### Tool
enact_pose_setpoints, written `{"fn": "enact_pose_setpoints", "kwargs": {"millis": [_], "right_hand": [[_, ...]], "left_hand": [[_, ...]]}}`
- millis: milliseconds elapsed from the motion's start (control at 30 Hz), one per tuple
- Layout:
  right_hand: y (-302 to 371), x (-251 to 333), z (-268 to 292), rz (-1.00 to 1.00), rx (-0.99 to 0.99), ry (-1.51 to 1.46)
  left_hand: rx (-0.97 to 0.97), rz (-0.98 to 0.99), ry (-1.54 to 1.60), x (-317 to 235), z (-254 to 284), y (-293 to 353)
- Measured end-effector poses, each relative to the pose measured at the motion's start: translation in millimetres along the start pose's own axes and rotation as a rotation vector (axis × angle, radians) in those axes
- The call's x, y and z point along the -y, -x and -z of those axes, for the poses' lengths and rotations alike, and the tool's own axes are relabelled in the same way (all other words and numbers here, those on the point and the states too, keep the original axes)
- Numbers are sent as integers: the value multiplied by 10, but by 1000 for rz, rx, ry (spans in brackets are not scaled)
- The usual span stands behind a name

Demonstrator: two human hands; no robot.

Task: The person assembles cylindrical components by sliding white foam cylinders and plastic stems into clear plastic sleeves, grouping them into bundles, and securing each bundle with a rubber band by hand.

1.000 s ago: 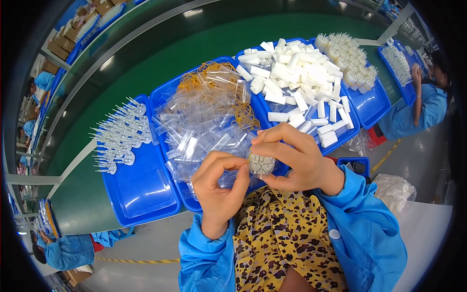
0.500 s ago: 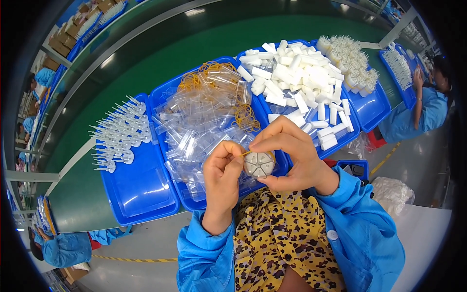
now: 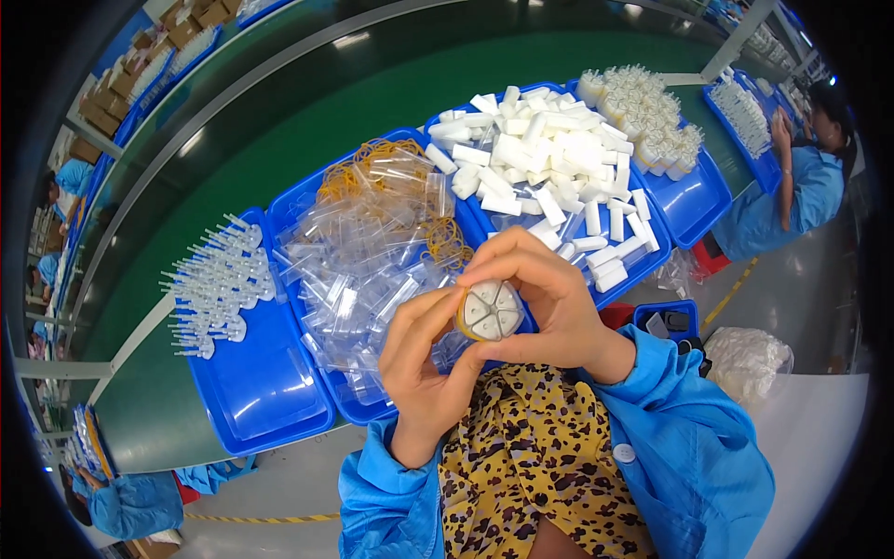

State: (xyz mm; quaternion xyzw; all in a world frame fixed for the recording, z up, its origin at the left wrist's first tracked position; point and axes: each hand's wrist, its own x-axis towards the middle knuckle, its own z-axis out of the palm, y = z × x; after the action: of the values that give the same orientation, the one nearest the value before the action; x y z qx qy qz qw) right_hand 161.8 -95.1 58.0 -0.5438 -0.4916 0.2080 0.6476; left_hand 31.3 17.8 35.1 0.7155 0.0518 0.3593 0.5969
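Now both hands close around the round piece, whose pale wedge-shaped segments face upward. The right hand (image 3: 575, 321) is partly closed, its index finger arched over the top and its thumb beneath the lower edge, gripping the round piece (image 3: 495, 309). The left hand (image 3: 419, 361) is likewise partly closed, fingertips and thumb against the left side of the same piece. The piece is held in front of the person's chest, at the near side of the clear plastic pieces (image 3: 346, 296).

Half a second earlier, the left fingers drew a yellow strand away from the rim; at present the yellow band (image 3: 462, 317) lies along the left side of the piece, with no stretched length visible. This suggests that the band has been seated around the segments and that the grip now serves to settle it; its far side is hidden by the fingers. The face has also tilted toward the right. Loose yellow bands (image 3: 358, 177), white blocks (image 3: 535, 144) and clustered white assemblies (image 3: 643, 116) lie beyond, apart from both hands, their arrangement apparently unchanged.
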Motion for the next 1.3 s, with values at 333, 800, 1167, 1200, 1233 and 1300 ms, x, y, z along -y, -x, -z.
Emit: {"fn": "enact_pose_setpoints", "kwargs": {"millis": [333,800,1167,1200,1233,1300], "right_hand": [[221,113,572,69,-201,281],[1171,-821,3540,-405,-983,604],[1072,-496,2454,-84,-826,707],[953,-457,2227,-104,-715,681],[764,-301,1901,-178,-582,771],[488,-178,1488,-154,-354,901]], "left_hand": [[34,13,-217,-188,-212,-74],[-327,107,-381,-294,519,344],[-428,474,-1043,284,2814,276],[-470,544,-890,384,2864,191],[-408,525,-944,485,2828,134],[-462,420,-950,796,2998,224]]}}
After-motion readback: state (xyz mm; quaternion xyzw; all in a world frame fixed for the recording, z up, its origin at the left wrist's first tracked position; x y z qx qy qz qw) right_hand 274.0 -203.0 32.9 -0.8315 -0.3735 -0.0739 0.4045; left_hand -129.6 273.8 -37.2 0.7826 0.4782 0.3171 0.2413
